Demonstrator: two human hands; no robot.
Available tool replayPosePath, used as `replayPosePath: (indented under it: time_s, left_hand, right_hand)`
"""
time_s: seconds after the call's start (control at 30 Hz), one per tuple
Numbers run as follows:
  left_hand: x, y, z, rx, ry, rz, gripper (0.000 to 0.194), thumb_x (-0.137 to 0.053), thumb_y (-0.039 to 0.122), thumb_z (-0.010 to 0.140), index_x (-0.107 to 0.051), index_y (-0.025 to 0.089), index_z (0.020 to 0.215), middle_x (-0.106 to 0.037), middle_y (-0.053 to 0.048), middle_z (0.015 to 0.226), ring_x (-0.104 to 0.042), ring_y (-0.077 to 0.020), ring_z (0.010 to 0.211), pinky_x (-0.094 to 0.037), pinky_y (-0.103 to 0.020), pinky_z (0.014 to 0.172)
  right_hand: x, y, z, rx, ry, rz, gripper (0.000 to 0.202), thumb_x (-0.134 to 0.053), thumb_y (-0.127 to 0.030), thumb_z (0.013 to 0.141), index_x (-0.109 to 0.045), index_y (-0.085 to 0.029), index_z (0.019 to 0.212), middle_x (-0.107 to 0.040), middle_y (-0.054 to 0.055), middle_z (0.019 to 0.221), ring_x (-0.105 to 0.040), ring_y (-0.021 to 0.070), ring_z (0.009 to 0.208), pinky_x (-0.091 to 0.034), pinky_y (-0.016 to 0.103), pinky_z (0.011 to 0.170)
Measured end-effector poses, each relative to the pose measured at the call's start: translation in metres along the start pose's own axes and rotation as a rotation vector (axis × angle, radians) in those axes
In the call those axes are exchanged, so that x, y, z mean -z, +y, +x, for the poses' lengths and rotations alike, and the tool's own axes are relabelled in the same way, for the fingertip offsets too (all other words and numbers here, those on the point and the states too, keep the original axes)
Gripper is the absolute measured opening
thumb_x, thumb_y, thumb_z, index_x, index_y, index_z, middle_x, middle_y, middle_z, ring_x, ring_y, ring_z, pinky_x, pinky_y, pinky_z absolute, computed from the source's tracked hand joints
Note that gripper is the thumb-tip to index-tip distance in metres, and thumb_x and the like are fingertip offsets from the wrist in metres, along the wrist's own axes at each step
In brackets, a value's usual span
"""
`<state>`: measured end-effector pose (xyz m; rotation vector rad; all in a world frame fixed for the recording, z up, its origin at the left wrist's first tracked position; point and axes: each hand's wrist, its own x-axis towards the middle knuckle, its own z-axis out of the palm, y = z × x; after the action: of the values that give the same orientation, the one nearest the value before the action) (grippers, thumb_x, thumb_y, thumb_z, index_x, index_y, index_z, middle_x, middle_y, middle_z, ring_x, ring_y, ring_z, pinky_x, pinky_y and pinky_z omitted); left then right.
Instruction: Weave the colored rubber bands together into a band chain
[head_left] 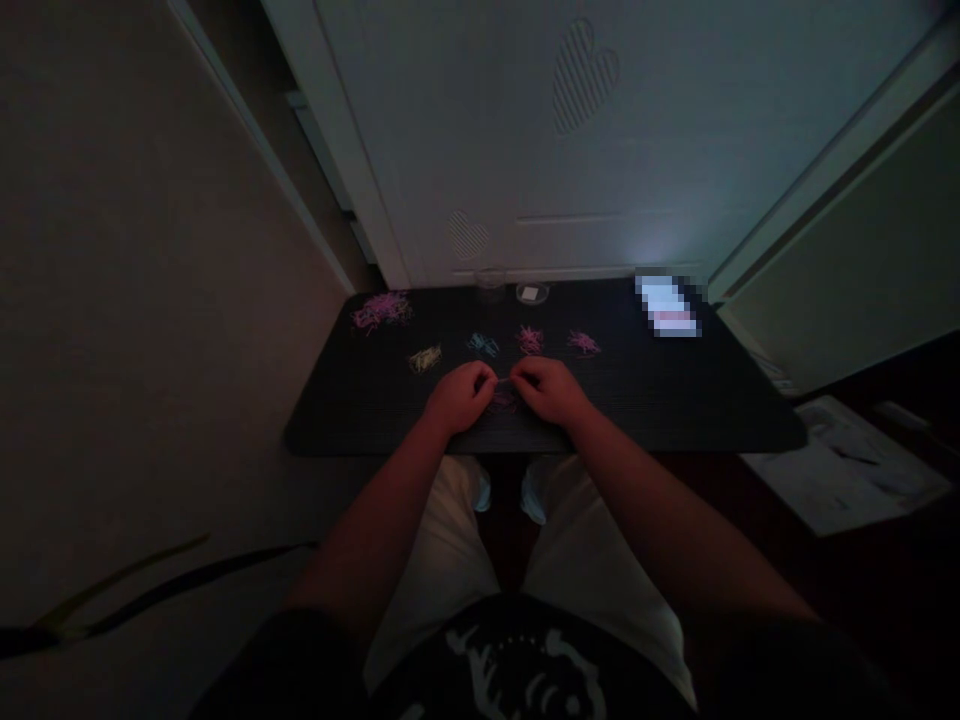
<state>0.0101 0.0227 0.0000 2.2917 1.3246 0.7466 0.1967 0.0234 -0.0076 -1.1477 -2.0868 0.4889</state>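
Note:
Both hands meet low over the middle of a dark table (660,400). My left hand (462,397) pinches one end of a thin pale strand (504,380). At its other end, my right hand (551,388) is closed in a pinch too. Just below the fingers lies a small dim purplish heap of strands (502,402). Beyond the hands runs a row of small heaps: yellow strands (424,359), blue strands (483,345), red-pink strands (529,340) and magenta strands (583,343). A larger mixed, mostly pink heap (381,311) sits at the far left.
Along the back edge stand a clear round container (490,286) and a round clear lid (532,293) with a white label. A lit, blurred-out screen (667,305) is at the back right. White panelling (480,130) rises behind the table. Papers (847,465) lie lower right.

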Motion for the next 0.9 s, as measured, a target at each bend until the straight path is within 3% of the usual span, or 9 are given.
replayPosePath:
  time_s: [0.27,0.53,0.7,0.9]
  left_hand:
    - [0.0004,0.0004,-0.0004,-0.037,0.001,-0.035,0.014,-0.043,0.025,0.086,-0.054,0.017,0.081,-0.060,-0.003,0.083,-0.054,-0.0159,0.079,-0.041,-0.028,0.071]
    - [0.0000,0.0016,-0.0006,-0.028,0.011,-0.039,0.016,-0.043,0.026,0.086,-0.055,0.017,0.083,-0.061,-0.003,0.083,-0.055,-0.0160,0.079,-0.042,-0.028,0.071]
    - [-0.0012,0.0016,-0.0006,-0.029,-0.014,-0.028,0.017,-0.044,0.028,0.086,-0.057,0.018,0.084,-0.062,-0.003,0.086,-0.056,-0.0160,0.081,-0.042,-0.028,0.070]
    - [-0.0025,0.0013,-0.0012,-0.031,-0.013,-0.030,0.018,-0.043,0.029,0.086,-0.057,0.019,0.084,-0.062,-0.003,0.085,-0.056,-0.0155,0.079,-0.041,-0.028,0.069]
  right_hand:
    - [0.0010,0.0012,0.0001,-0.022,0.024,-0.004,0.013,-0.049,-0.018,0.079,-0.059,-0.017,0.071,-0.061,0.004,0.073,-0.054,0.0151,0.070,-0.039,0.026,0.067]
    - [0.0018,-0.0013,-0.0015,-0.050,0.139,0.040,0.009,-0.051,-0.018,0.077,-0.059,-0.017,0.072,-0.058,0.002,0.069,-0.052,0.0135,0.065,-0.038,0.025,0.062]
    - [-0.0012,-0.0002,-0.0008,-0.015,-0.016,0.150,0.021,-0.060,-0.023,0.073,-0.063,-0.018,0.094,-0.056,-0.001,0.068,-0.047,0.0099,0.057,-0.036,0.022,0.055]
    - [-0.0018,-0.0001,0.0001,-0.055,-0.036,0.089,0.007,-0.058,-0.022,0.075,-0.062,-0.016,0.072,-0.056,-0.001,0.063,-0.047,0.0095,0.057,-0.034,0.022,0.055]
